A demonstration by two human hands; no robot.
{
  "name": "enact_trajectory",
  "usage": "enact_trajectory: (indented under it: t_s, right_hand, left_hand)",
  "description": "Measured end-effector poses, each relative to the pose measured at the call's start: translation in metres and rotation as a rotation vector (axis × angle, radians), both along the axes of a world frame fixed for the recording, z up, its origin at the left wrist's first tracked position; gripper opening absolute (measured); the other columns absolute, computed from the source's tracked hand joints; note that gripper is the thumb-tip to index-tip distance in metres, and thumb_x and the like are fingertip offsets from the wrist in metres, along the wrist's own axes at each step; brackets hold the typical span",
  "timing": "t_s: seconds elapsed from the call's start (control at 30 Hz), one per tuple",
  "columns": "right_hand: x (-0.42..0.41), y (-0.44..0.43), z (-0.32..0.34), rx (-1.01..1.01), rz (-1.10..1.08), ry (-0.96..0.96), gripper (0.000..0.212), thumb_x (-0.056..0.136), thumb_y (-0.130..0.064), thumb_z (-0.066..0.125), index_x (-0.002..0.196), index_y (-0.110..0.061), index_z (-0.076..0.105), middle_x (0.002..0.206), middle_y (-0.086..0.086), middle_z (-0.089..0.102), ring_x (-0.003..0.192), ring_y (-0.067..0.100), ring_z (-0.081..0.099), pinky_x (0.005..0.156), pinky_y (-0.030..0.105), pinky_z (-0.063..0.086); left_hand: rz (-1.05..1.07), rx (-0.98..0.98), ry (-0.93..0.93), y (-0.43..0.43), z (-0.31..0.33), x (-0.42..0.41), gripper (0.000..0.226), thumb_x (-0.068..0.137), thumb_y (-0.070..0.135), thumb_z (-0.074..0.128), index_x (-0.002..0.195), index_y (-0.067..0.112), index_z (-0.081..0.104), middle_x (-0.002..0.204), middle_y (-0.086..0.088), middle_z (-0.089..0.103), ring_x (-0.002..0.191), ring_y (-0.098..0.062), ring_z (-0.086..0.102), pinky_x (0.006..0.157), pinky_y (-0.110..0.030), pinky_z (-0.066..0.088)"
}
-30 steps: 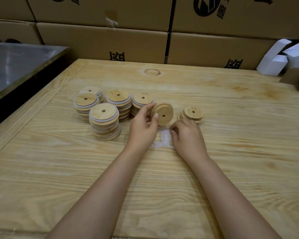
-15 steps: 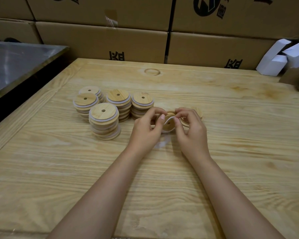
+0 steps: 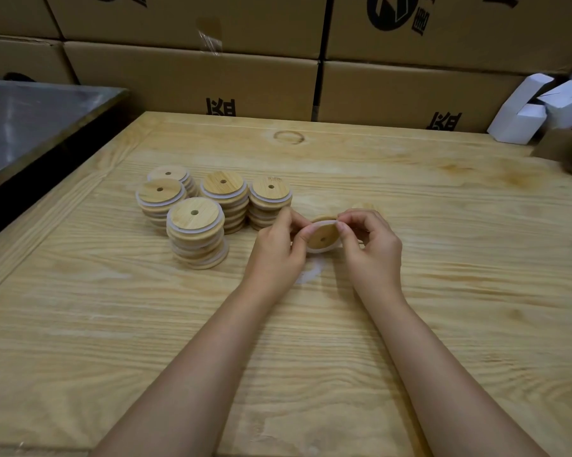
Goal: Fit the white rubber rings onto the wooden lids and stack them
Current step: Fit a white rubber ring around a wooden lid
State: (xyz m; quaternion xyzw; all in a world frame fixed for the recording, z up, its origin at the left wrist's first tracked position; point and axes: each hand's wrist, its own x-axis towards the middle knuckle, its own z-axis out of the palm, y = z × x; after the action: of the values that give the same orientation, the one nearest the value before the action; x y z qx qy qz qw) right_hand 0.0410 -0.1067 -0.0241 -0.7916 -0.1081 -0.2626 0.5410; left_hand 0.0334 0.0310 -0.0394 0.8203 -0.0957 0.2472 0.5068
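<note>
Behind the wooden table [image 3: 442, 324] stand stacked cardboard boxes [image 3: 192, 80]; white cartons [image 3: 522, 120] lie at its right, a metal surface [image 3: 30, 120] at its left.

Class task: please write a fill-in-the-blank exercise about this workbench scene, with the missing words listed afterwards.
1. The left hand and right hand pinch one wooden lid edged by a ___ rubber ring.
2. Left of the hands stand ___ stacks of lids.
3. Each stack's top lid has a small ___ at its centre.
4. Behind the table stand big brown boxes made of ___.

Missing words: white; five; hole; cardboard.
</note>
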Motion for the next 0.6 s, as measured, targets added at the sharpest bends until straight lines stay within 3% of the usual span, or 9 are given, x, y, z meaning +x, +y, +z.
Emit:
enact_trajectory:
  t_s: [0.13,0.27,0.47,0.6]
  right_hand:
    - [0.0025,-0.0014,-0.0018,0.067,-0.001,0.053,0.017,0.083,-0.001,0.064,0.080,-0.018,0.064,0.082,-0.010,0.062,0.081,0.000,0.059,0.077,0.017,0.046]
    - [0.0049,-0.0029,-0.0037,0.110,0.005,0.075,0.029,0.083,-0.002,0.065,0.076,-0.030,0.061,0.081,-0.011,0.063,0.080,0.008,0.062,0.078,0.024,0.050]
    - [0.0067,-0.0056,-0.0052,0.073,0.032,0.055,0.033,0.083,-0.002,0.065,0.075,-0.034,0.061,0.082,-0.015,0.064,0.083,0.005,0.062,0.079,0.024,0.050]
    - [0.0073,-0.0062,-0.0051,0.094,0.049,0.080,0.032,0.083,-0.003,0.066,0.074,-0.034,0.062,0.082,-0.015,0.065,0.081,-0.001,0.061,0.075,0.014,0.047]
  left_hand:
    - [0.026,0.012,0.013,-0.0003,0.0010,-0.0014,0.016,0.089,0.016,0.063,0.080,0.023,0.051,0.068,0.019,0.058,0.067,0.004,0.058,0.058,-0.006,0.038]
    - [0.053,-0.016,0.044,-0.0016,0.0034,-0.0028,0.028,0.087,0.019,0.066,0.074,0.034,0.047,0.068,0.016,0.061,0.065,0.001,0.061,0.057,-0.009,0.040]
    - [0.045,-0.098,0.130,0.0001,0.0050,-0.0027,0.025,0.088,0.015,0.063,0.074,0.032,0.051,0.076,0.006,0.068,0.074,-0.010,0.068,0.071,-0.038,0.057]
    - [0.062,-0.154,0.182,0.0002,0.0055,-0.0004,0.021,0.089,0.012,0.062,0.076,0.026,0.054,0.080,-0.001,0.070,0.078,-0.015,0.069,0.075,-0.045,0.056]
